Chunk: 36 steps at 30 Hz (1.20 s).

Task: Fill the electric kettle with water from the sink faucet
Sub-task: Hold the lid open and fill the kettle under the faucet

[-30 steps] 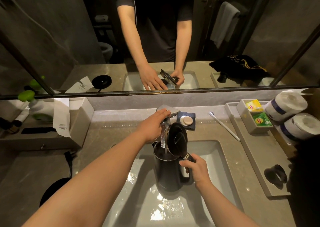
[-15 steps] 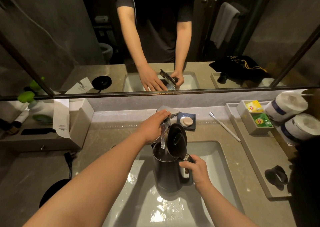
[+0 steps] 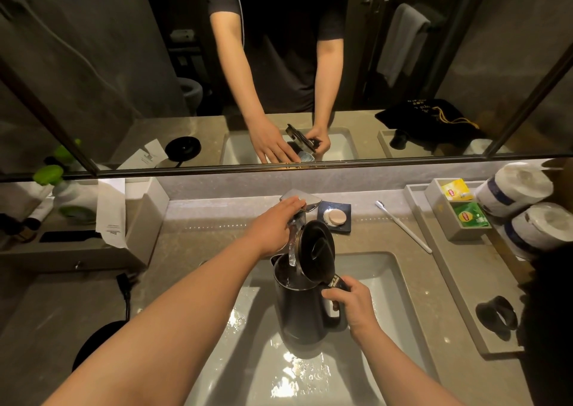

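Lipton packets (image 3: 468,215) sat right of the kettle (image 3: 302,312), whose handle the right hand (image 3: 356,305) still gripped while the left hand (image 3: 273,229) stayed flat on the faucet (image 3: 310,202).

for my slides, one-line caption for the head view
Right hand grips the open kettle under the faucet's stream; left hand rests on the faucet.

The dark grey electric kettle (image 3: 305,312) is upright low in the white sink (image 3: 387,281), held by its handle in the right hand (image 3: 356,306). Its round black lid (image 3: 316,252) is hinged open and stands nearly upright. A clear stream of water (image 3: 292,247) falls from the flat metal faucet (image 3: 302,202) at the sink's back edge into the kettle's open mouth.
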### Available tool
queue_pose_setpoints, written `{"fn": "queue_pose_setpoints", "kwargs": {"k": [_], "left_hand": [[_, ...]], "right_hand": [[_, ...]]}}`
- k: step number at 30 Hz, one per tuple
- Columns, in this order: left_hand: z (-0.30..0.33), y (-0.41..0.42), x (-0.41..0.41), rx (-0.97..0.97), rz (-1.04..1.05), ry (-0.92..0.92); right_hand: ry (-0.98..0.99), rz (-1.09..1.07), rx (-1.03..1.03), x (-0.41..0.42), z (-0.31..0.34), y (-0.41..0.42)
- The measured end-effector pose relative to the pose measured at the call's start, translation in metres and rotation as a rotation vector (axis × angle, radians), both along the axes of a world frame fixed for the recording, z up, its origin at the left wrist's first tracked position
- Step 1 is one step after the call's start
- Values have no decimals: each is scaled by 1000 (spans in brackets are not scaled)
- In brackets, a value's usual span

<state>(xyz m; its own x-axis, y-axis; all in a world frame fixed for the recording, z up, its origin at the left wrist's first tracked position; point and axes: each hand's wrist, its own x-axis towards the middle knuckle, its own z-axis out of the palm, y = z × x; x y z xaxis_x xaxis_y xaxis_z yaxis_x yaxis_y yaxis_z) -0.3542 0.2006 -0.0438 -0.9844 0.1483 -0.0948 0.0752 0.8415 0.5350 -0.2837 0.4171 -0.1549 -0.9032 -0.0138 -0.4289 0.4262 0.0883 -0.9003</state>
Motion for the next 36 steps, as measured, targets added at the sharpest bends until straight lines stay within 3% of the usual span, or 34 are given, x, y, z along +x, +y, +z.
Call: {"fn": "queue_pose_setpoints", "kwargs": {"k": [24, 31, 36], "left_hand": [[18, 4, 2, -3, 14, 14], [22, 3, 2, -52, -20, -16], [21, 5, 4, -193, -175, -28]], "right_hand": [[9, 19, 9, -2, 8, 1], [14, 32, -4, -3, 12, 0], [19, 46, -8, -2, 14, 2]]}}
